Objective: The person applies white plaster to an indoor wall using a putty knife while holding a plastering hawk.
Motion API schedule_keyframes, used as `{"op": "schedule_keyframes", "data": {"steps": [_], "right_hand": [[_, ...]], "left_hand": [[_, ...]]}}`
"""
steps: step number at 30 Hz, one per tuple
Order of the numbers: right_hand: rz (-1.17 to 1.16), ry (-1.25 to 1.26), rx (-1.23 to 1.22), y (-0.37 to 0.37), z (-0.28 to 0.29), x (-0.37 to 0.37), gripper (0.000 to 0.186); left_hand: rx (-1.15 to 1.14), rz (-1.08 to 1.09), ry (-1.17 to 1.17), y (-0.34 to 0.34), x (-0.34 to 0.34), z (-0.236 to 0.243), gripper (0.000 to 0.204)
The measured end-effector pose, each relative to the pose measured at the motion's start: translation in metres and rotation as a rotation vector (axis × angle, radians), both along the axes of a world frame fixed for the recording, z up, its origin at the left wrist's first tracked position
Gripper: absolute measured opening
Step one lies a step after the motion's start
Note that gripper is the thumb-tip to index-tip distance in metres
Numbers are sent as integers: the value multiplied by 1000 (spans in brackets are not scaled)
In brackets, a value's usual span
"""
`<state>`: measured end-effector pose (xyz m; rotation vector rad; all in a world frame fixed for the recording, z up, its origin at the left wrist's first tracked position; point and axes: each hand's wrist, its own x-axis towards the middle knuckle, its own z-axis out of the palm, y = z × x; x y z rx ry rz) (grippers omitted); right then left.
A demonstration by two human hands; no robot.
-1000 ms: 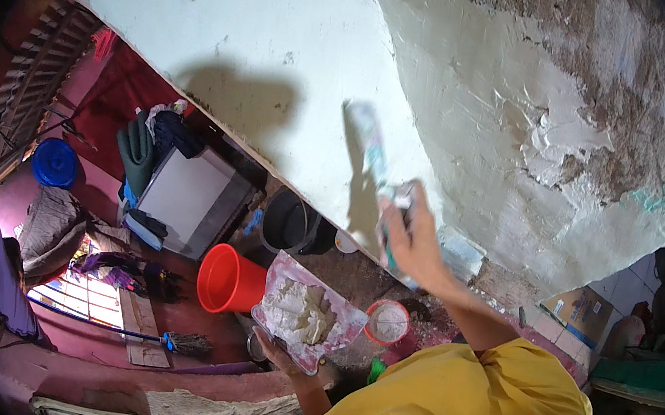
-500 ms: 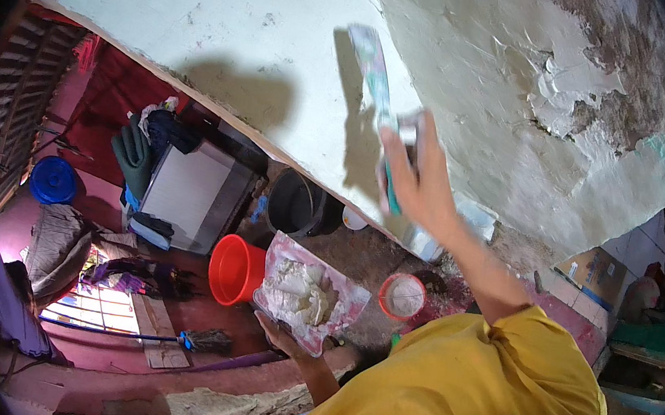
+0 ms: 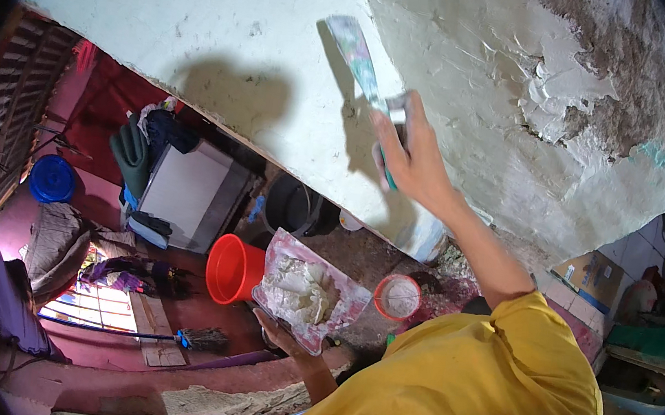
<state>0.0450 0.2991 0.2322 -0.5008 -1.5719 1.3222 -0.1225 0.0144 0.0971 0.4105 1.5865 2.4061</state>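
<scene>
My right hand (image 3: 418, 158) is closed round the green handle of a putty knife (image 3: 356, 54). The knife's smeared blade points up and left in front of the pale wall (image 3: 150, 6), casting a shadow beside it; whether it touches the wall I cannot tell. Lower down, my left hand (image 3: 279, 334) holds a flat, stained board (image 3: 349, 293) from beneath, its fingers partly hidden by it. A soft heap of white putty (image 3: 302, 290) lies on the board. Right of my knife, the adjoining wall face (image 3: 461, 83) has rough, thick white patches.
Below the wall stand a red bucket (image 3: 232, 270), a dark bucket (image 3: 292, 205) and a small red-rimmed tub of white material (image 3: 400, 297). A pale flat-topped box (image 3: 185, 191) with clothes by it is at left. A cardboard box (image 3: 591, 274) sits at right.
My right hand and the putty knife have moved a little left and up, the blade tilting further left. My left hand keeps the putty board in nearly the same place.
</scene>
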Motion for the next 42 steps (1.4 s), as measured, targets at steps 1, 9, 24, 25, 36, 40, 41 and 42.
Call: {"op": "schedule_keyframes", "data": {"steps": [1,9,24,25,36,40,41,42], "right_hand": [[-10,10,11,9,6,-10,30],[11,-186,194,-9,-61,-15,35],[-301,-241,500,71,-99,-12,31],[-324,-260,459,71,-108,-5,32],[-375,-193,551,105,-57,-19,30],[-480,-187,536,98,-121,-8,31],[-507,-173,513,95,-122,-4,31],[-496,-118,529,97,-120,-6,32]], "left_hand": [[-10,9,11,2,3,3,63],[80,9,-119,0,10,8,63],[113,52,-212,-5,20,6,61],[120,42,-211,-4,21,9,61],[147,48,-216,-8,10,-5,68],[86,166,-208,-12,11,-11,72],[102,127,-230,-7,17,-3,72],[118,86,-252,-2,23,6,73]]}}
